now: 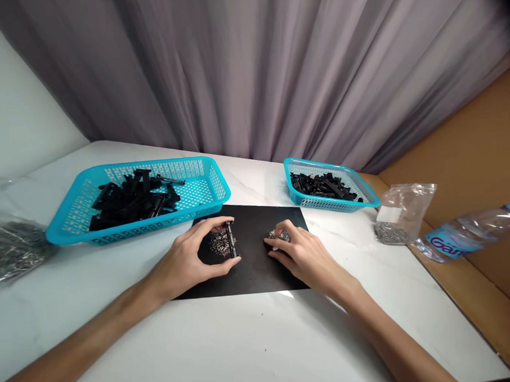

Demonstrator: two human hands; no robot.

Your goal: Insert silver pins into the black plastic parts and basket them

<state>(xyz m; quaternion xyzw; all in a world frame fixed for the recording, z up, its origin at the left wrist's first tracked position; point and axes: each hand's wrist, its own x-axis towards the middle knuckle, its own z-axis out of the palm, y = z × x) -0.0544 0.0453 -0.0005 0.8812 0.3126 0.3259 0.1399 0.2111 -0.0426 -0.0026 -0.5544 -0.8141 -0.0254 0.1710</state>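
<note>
Between the thumb and fingertips of my left hand (194,253), a narrow black plastic bar (231,240) is gripped at its two ends. It is held above the black mat (254,275), in front of a pile of small shiny metal pieces (218,244). Over a second pile of small metal pieces (284,235), at the mat's right side, my right hand (300,248) has its fingers bent and thumb close to the index fingertip. Whatever those fingertips pinch is too small to make out.
A blue basket (219,206) of black plastic parts stands at the left, a smaller blue basket (295,199) of black parts at the right. Clear bags of metal pieces lie far left (16,246) and right (394,230). A plastic bottle (460,238) leans near the right edge.
</note>
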